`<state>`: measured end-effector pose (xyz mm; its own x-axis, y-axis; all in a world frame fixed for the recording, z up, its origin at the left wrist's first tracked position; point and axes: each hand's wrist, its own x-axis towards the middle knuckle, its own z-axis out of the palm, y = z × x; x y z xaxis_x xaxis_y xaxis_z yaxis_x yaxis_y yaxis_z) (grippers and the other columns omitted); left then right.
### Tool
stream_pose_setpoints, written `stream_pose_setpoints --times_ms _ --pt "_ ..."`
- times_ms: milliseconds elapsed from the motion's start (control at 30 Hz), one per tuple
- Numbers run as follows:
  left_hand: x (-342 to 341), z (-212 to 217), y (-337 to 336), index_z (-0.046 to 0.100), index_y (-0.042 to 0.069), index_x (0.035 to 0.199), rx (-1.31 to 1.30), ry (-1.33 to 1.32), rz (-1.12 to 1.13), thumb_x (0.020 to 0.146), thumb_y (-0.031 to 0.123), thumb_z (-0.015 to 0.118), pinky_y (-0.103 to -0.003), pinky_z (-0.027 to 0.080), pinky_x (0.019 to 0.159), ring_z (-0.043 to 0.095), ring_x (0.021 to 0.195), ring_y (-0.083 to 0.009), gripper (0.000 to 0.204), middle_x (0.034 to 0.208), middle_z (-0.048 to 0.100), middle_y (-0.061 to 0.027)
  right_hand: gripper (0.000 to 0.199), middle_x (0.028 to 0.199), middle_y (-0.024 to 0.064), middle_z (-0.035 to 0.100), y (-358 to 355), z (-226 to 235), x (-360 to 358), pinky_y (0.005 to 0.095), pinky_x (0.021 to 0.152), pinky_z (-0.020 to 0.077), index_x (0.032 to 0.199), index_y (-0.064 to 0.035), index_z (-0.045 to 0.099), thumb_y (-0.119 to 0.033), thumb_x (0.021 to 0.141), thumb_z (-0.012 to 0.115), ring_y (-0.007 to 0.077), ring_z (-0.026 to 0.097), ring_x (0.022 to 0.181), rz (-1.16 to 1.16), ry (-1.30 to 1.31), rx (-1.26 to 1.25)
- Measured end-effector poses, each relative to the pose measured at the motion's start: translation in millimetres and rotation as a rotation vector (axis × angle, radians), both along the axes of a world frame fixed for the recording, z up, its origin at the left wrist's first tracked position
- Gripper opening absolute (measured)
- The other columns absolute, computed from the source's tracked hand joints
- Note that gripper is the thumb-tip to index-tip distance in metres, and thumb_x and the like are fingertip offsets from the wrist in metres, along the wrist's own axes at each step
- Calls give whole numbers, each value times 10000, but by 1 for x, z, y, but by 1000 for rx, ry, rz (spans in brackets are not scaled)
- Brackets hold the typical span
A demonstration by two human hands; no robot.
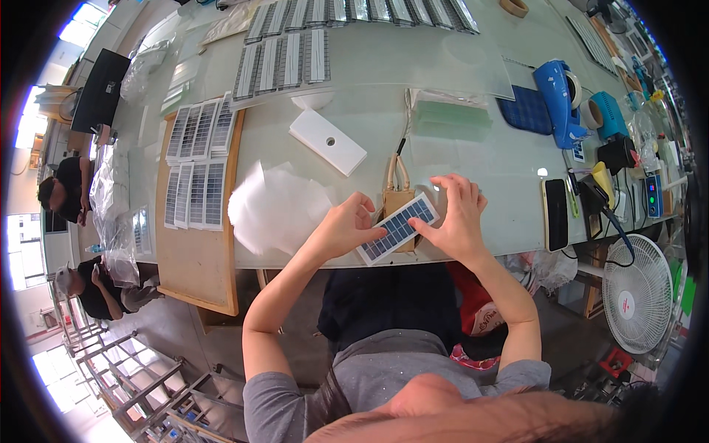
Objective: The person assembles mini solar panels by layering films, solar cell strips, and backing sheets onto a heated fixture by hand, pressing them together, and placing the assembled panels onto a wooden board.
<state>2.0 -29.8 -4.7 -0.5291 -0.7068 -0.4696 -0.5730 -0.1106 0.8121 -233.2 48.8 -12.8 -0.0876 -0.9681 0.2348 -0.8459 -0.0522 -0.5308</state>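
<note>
A small blue solar panel (pixel 399 227) with white grid lines lies tilted over a wooden block (pixel 394 199) at the near edge of the glass table (pixel 458 148). My left hand (pixel 347 225) grips its near left end. My right hand (pixel 456 218) pinches its far right end with thumb and fingers. Two tan tubes and a cable run from the block toward the far side.
A pile of white translucent sheets (pixel 277 207), a white plate with a hole (pixel 328 142), rows of grey cell strips (pixel 198 159), a blue tape dispenser (pixel 557 100), a phone (pixel 555 214), a white fan (pixel 636 292). Two people sit at the far left.
</note>
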Motion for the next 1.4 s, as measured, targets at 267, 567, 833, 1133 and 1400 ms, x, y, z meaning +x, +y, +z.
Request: stream_pose_setpoints --times_ms 267,567,833,1133,1400 --pt "18 -13 13 521 19 1064 152 212 41 841 57 776 -230 477 698 563 803 -57 340 850 592 7 722 1268 96 479 -5 10 11 476 1002 292 1261 -162 535 -321 651 886 309 433 1205 115 -19 -4" --pt "161 6 14 567 12 1342 226 217 274 938 119 686 -319 458 1004 573 1138 -143 435 1223 640 -46 582 1201 13 577 -107 -8 -71 446 982 351 1214 -195 623 -292 682 837 250 496 1165 65 434 -350" --pt "414 15 -89 598 44 1279 -350 22 874 931 4 603 -247 476 845 610 915 -108 350 990 658 -20 399 1127 10 593 -127 -12 -84 422 970 342 1159 -176 661 -224 780 775 238 505 1127 207 467 -361" --pt "420 -45 -135 666 14 1245 -326 -170 931 915 41 619 -270 482 818 629 909 -140 335 1039 697 -64 126 926 -10 622 -144 4 -143 296 885 385 1053 -120 653 -130 930 679 118 559 878 86 -248 -165" --pt "275 -20 -90 648 109 1231 -1355 -759 632 848 106 670 -463 422 980 571 1131 -330 384 1229 622 -129 470 885 21 673 -90 40 -57 230 844 458 1391 -89 493 -33 943 623 62 601 840 55 -903 -49"
